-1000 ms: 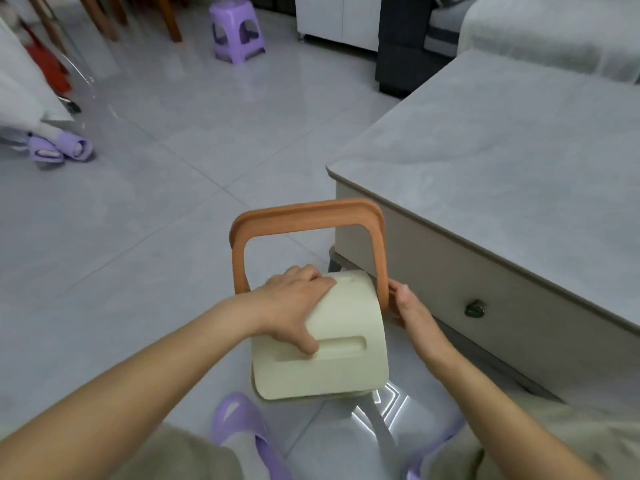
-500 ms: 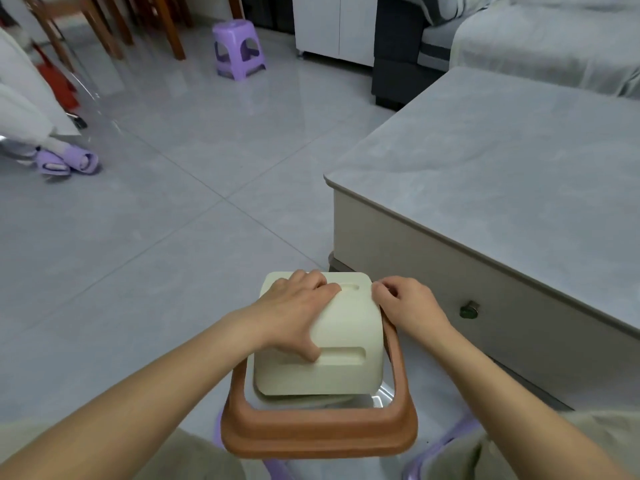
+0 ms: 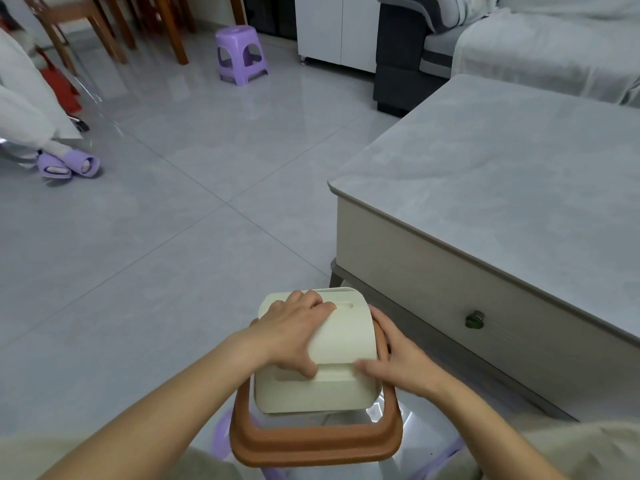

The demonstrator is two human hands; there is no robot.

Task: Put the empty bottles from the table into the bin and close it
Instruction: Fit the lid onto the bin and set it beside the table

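Observation:
The bin stands on the floor between my knees, with a cream lid (image 3: 346, 337) and a brown handle ring (image 3: 311, 445) folded down toward me around it. My left hand (image 3: 291, 334) lies on top of the lid, its thumb in the lid's front recess. My right hand (image 3: 398, 365) rests against the lid's right side, fingertips on its front step. The inside of the bin is hidden. The grey-topped table (image 3: 502, 174) stands to the right, and I see no bottles on it.
A drawer knob (image 3: 474, 319) sits on the table's side near the bin. Further off are a purple stool (image 3: 241, 53), wooden chair legs (image 3: 104, 29), a white cabinet (image 3: 332, 26) and a sofa (image 3: 554, 39). Another person's feet in purple slippers (image 3: 67, 164) stand at left.
The brown handle swung from upright down toward me around the lid. My right hand left the handle and moved onto the lid's right side. The left hand stayed on top.

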